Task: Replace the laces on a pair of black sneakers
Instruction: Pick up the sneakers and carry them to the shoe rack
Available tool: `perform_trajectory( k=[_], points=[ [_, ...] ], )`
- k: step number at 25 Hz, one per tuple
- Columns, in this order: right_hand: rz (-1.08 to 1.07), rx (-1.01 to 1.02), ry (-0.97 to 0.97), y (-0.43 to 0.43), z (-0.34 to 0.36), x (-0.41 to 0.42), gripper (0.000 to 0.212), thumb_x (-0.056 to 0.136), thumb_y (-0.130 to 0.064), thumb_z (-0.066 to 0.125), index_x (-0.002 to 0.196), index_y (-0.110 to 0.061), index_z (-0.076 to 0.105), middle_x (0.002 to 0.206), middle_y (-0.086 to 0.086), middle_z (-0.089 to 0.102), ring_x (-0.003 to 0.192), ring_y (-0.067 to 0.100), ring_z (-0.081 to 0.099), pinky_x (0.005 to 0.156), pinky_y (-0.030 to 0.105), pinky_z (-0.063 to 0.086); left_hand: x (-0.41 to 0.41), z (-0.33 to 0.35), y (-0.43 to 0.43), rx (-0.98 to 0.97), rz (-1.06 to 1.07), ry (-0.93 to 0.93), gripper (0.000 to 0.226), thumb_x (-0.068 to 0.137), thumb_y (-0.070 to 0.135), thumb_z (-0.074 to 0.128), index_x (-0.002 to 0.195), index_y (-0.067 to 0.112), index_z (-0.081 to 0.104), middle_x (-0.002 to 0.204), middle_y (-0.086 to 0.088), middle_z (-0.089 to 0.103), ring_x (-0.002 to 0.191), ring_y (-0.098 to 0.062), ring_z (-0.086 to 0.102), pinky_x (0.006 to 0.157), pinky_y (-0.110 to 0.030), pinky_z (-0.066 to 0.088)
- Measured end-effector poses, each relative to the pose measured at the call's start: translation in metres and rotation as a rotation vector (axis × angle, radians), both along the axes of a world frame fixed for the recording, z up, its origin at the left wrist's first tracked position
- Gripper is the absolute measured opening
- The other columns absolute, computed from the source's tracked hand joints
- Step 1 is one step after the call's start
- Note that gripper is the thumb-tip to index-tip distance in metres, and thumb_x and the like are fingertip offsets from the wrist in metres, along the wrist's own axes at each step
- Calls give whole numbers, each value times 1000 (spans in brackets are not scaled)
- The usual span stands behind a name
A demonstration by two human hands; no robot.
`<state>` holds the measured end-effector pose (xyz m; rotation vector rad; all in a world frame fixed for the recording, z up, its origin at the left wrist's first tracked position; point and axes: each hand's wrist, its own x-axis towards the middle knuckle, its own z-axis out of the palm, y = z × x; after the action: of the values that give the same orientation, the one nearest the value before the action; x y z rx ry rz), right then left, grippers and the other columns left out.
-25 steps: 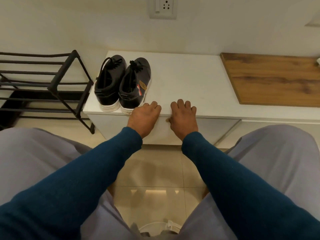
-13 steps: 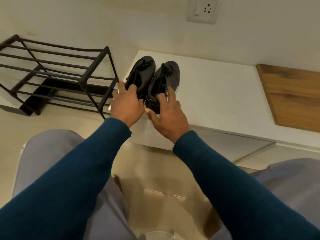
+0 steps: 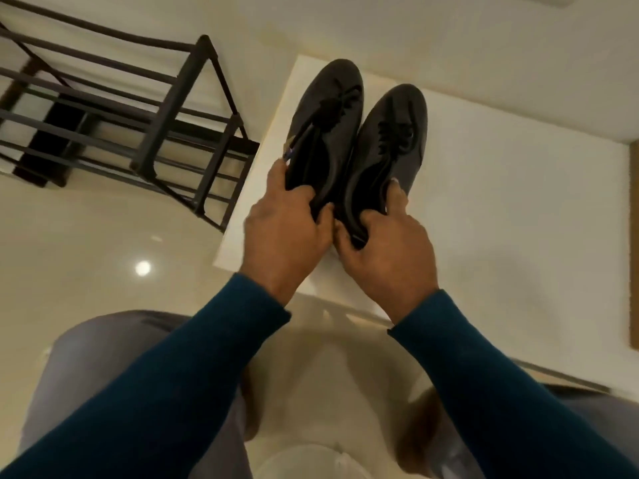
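The left hand (image 3: 287, 233) gripped the heel of the left sneaker (image 3: 325, 133), the right hand (image 3: 387, 250) the right sneaker (image 3: 390, 143), at the white bench's (image 3: 501, 209) left corner.

Cream wall (image 3: 449, 36) ran across the top of the frame. Black metal shoe rack (image 3: 114, 112) stood upper left on glossy beige floor tiles (image 3: 86, 243), one light glare lower left of it. White bench top (image 3: 501, 219) filled centre-right; wood panel (image 3: 633, 243) at right edge.

No legible text, label or brand anywhere in view.
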<state>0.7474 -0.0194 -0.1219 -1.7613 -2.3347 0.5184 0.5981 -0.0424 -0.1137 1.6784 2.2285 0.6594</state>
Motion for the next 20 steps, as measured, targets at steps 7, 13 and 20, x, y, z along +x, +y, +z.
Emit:
perform_trajectory(
  k=[7,13,20],
  points=[
    [-132,-381,56,9,152,-40,33,100,-35,54,111,-8,70,144,12,41,96,29,58,86,29,45,-25,131,-1,-378,110,-281,36,102,33,52,113,2,66,147,-9,37,101,-34,63,93,-47,54],
    [-18,-456,-8,-17,329,-146,35,99,-40,55,112,-11,69,138,7,44,89,28,56,79,29,41,-168,308,-33,-461,83,-185,34,101,37,52,104,9,69,141,-8,43,90,-32,64,88,-46,56],
    [94,-488,48,-8,346,-279,36,99,-41,54,120,-14,66,120,0,51,82,16,49,77,25,42,-317,340,-22,-507,160,-118,33,100,38,54,103,8,68,138,-7,45,88,-26,63,90,-42,55]
  ],
)
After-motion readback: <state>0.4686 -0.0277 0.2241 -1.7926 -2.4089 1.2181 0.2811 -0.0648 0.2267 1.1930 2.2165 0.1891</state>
